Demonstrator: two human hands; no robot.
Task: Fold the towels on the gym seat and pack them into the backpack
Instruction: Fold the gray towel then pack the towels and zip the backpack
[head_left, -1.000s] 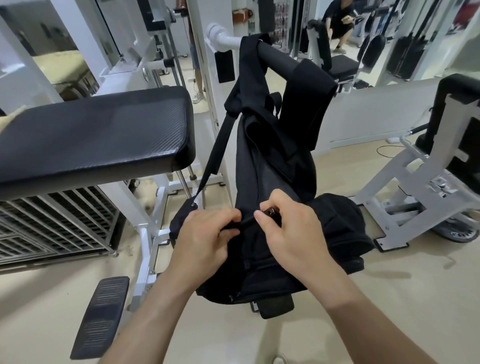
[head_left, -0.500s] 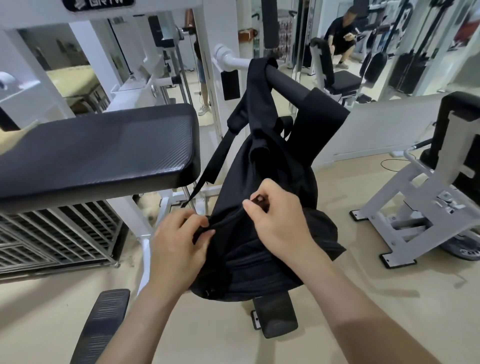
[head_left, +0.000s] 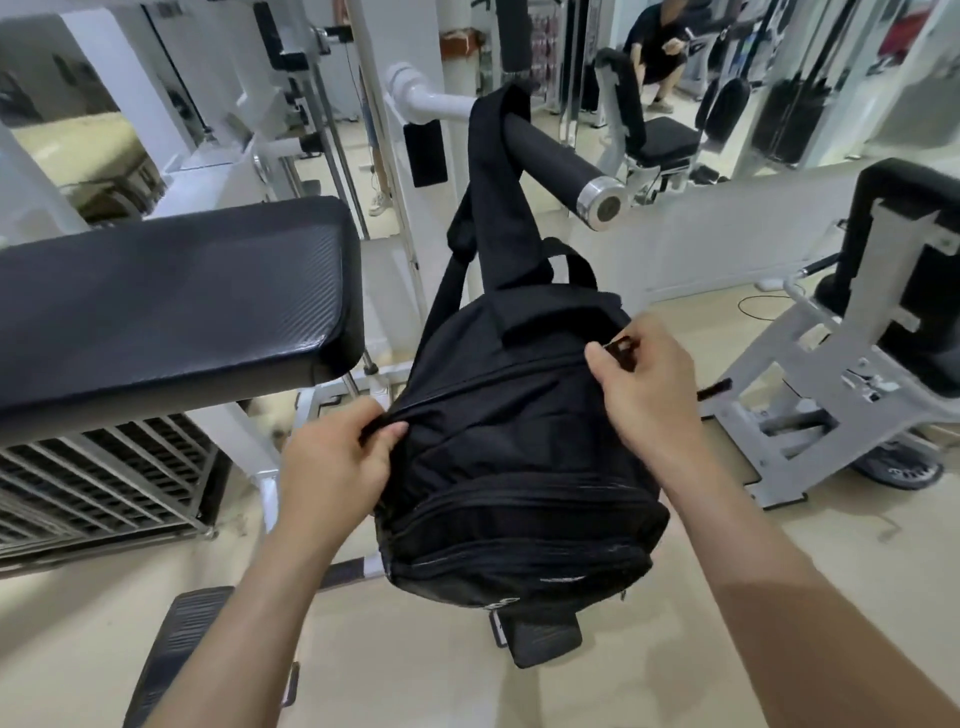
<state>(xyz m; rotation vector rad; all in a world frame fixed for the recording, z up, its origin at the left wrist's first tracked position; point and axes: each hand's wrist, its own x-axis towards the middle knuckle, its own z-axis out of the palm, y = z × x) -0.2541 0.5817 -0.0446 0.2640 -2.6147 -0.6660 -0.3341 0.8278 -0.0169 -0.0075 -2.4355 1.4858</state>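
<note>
The backpack (head_left: 519, 457) hangs by a strap from a padded bar (head_left: 556, 156), with both hands on its top seam. The black seat (head_left: 166, 296) crowds it close on the left, and a white machine frame (head_left: 810, 384) stands near on the right. Bare floor (head_left: 779, 551) lies open toward the viewer, save a footplate (head_left: 176, 660) and a pedal (head_left: 540, 636) beneath.

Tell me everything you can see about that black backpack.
The backpack is black, of a woven fabric, with several zip lines across it and a carry loop on top. It hangs by a strap looped over a padded bar of the gym machine, clear of the floor. The left hand pinches the fabric at one end of the zip; the right hand grips the zip pull. The main zip looks closed.
</note>
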